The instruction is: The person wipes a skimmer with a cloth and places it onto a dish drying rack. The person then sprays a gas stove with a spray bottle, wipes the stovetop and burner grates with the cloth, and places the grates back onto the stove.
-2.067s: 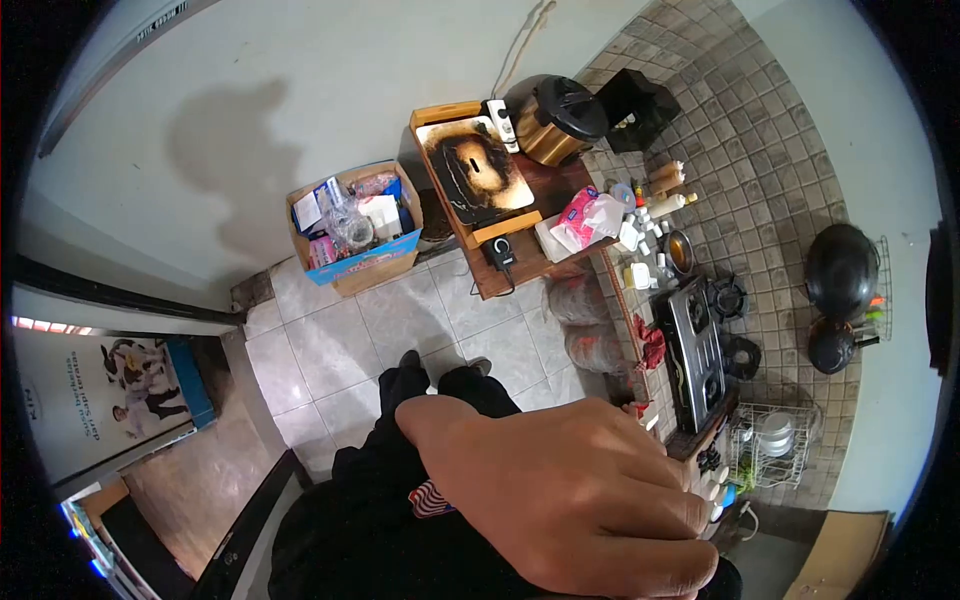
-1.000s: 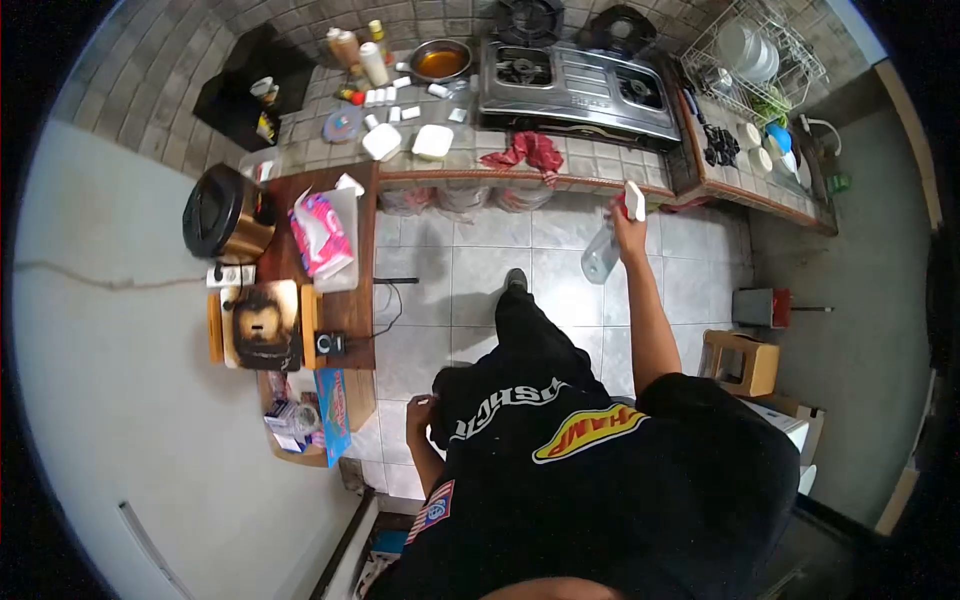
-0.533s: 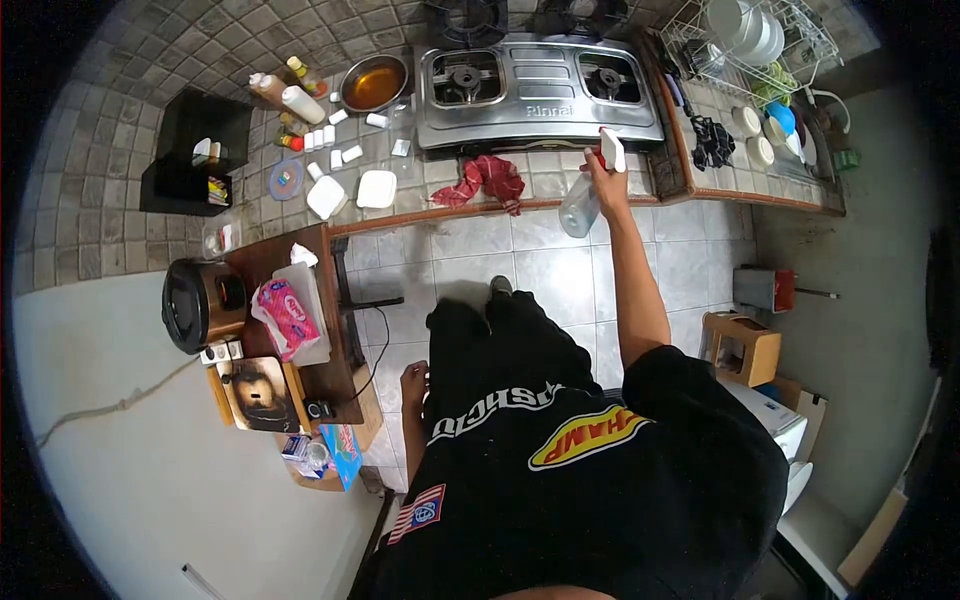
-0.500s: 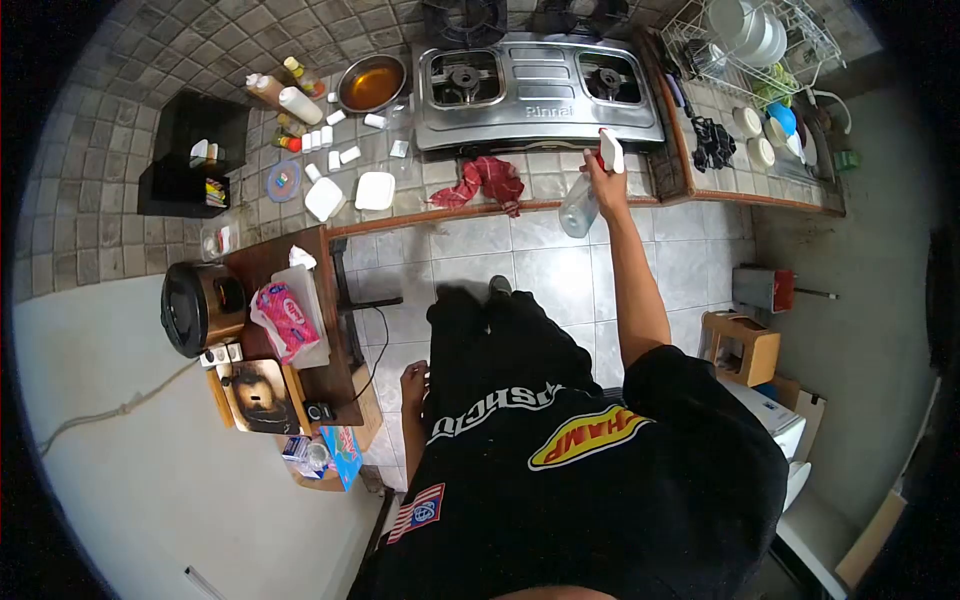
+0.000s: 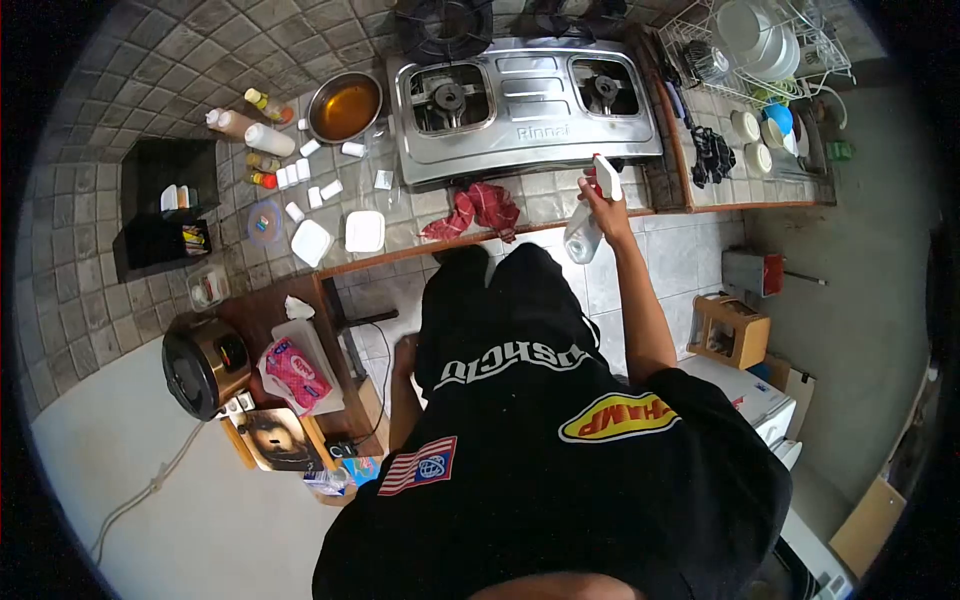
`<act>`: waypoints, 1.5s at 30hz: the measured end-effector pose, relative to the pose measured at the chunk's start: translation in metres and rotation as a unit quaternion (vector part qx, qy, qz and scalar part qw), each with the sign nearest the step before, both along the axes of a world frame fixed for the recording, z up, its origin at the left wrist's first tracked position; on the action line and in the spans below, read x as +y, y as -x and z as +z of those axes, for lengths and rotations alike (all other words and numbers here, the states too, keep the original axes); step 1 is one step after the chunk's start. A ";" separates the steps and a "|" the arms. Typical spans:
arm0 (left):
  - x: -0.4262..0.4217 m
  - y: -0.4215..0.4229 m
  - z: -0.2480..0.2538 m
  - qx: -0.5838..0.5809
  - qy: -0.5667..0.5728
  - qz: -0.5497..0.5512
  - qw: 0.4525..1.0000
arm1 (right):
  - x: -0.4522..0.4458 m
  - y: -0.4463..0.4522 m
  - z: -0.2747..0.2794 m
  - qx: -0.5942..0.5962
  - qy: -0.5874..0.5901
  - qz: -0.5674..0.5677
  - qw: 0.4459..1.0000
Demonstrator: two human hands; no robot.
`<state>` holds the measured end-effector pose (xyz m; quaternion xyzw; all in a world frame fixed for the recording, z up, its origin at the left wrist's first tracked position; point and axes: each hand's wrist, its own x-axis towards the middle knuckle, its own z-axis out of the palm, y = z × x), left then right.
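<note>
My right hand (image 5: pixel 612 217) is closed around the neck of a clear spray bottle (image 5: pixel 580 240) with a red and white trigger head, held at the counter's front edge, right of centre. Just beyond it stands the silver two-burner stove (image 5: pixel 540 133); its burner wells are uncovered. A crumpled red cloth (image 5: pixel 490 208) lies on the counter edge in front of the stove, left of the bottle. Down beside my left thigh hangs my left hand (image 5: pixel 404 354), away from the counter. Its fingers are mostly hidden against the dark trousers.
Black pan supports (image 5: pixel 443 25) lie behind the stove. To the left are a metal bowl (image 5: pixel 345 107) of amber liquid, sauce bottles (image 5: pixel 270 140) and white containers (image 5: pixel 365 232). A dish rack (image 5: pixel 800 60) stands at right. A rice cooker (image 5: pixel 207 368) sits on the wooden side table.
My body has moved closer to the counter and stove. The spray bottle stays in my right hand, its body tipped a little differently. My left hand remains low by my thigh.
</note>
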<state>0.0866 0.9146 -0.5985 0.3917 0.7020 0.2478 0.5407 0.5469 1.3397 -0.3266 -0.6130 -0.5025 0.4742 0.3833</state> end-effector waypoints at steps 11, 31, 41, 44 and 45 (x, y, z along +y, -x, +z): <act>0.181 -0.039 0.121 -0.143 0.072 0.357 0.920 | 0.049 -0.022 -0.008 0.045 0.049 0.009 0.998; 0.112 -0.283 0.072 -0.128 0.025 0.473 0.872 | 0.124 -0.108 -0.047 0.007 0.030 0.173 0.985; 0.102 -0.325 0.065 -0.196 -0.027 0.438 0.877 | 0.144 -0.136 -0.053 -0.023 0.083 0.226 0.970; 0.112 -0.330 0.065 -0.182 0.040 0.464 0.866 | 0.141 -0.140 -0.048 0.000 0.066 0.217 0.974; 0.114 -0.330 0.060 -0.198 -0.011 0.456 0.867 | 0.142 -0.141 -0.048 0.003 0.081 0.212 0.974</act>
